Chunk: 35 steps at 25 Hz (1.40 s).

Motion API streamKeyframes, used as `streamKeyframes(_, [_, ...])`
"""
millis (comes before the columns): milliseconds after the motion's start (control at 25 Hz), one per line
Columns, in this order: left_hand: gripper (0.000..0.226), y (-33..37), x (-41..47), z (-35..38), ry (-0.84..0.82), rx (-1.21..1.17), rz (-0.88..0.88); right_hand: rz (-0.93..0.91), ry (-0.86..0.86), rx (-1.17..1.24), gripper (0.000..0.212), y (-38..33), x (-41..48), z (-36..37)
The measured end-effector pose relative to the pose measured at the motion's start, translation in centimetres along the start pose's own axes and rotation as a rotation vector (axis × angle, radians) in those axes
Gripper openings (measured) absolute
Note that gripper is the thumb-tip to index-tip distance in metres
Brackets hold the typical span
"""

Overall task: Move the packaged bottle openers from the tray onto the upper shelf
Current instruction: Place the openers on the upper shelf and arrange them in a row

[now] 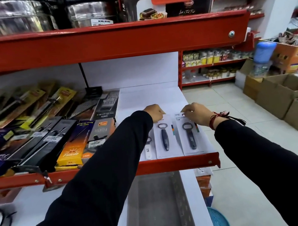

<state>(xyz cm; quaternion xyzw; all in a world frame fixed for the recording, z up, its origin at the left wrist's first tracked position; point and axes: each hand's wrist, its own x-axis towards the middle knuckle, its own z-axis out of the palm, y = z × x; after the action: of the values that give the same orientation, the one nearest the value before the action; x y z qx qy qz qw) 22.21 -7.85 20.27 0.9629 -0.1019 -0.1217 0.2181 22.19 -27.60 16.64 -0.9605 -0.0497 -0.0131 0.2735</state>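
Three carded bottle openers lie side by side on the white upper shelf. The right pack holds a dark grey opener, the middle pack a blue-handled one, and the left pack, with a white opener, is mostly hidden by my left sleeve. My left hand pinches the top edge of the middle pack. My right hand pinches the top edge of the right pack. The grey tray sits on the lower shelf below, with nothing visible in it.
Boxed kitchen tools and graters crowd the left half of the same shelf. A red shelf lip runs along the front. Above, another red shelf holds steel pots. Cardboard boxes stand on the tiled floor to the right.
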Motion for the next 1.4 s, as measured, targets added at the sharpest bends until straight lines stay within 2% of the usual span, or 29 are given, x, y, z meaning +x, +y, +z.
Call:
streamKeyframes(80, [0.046, 0.1, -0.3, 0.4, 0.008, 0.040, -0.011, 0.011, 0.021, -0.105, 0.031, 0.2, -0.6, 0.4])
streamKeyframes(240, [0.044, 0.0, -1.1, 1.5, 0.038, 0.275, -0.026, -0.003, 0.041, -0.342, 0.030, 0.2, -2.3, 0.8])
streamKeyframes(440, [0.044, -1.8, -3.5, 0.2, 0.047, 0.295, 0.013, -0.076, 0.061, -0.288, 0.035, -1.7, -3.9, 0.3])
streamKeyframes(600, [0.045, -4.1, -6.7, -3.4, 0.061, 0.347, -0.056, -0.196, -0.002, -0.219, 0.038, -5.1, -5.1, 0.4])
streamKeyframes(800, [0.064, -6.3, -11.1, -5.7, -0.092, 0.608, -0.148, -0.299, -0.191, -0.250, 0.056, -9.8, -6.6, 2.1])
streamKeyframes(920, [0.082, -6.9, -12.3, -5.7, -0.182, 0.646, -0.170, -0.307, -0.315, -0.354, 0.067, -11.0, -6.6, 3.4])
streamKeyframes(1040, [0.090, -6.7, -12.5, -5.2, -0.248, 0.684, -0.159, -0.269, -0.386, -0.445, 0.080, -11.1, -6.3, 4.2])
streamKeyframes(1400, [0.097, -7.5, -12.0, -4.7, -0.262, 0.681, -0.130, -0.285, -0.306, -0.459, 0.085, -11.4, -5.9, 5.1])
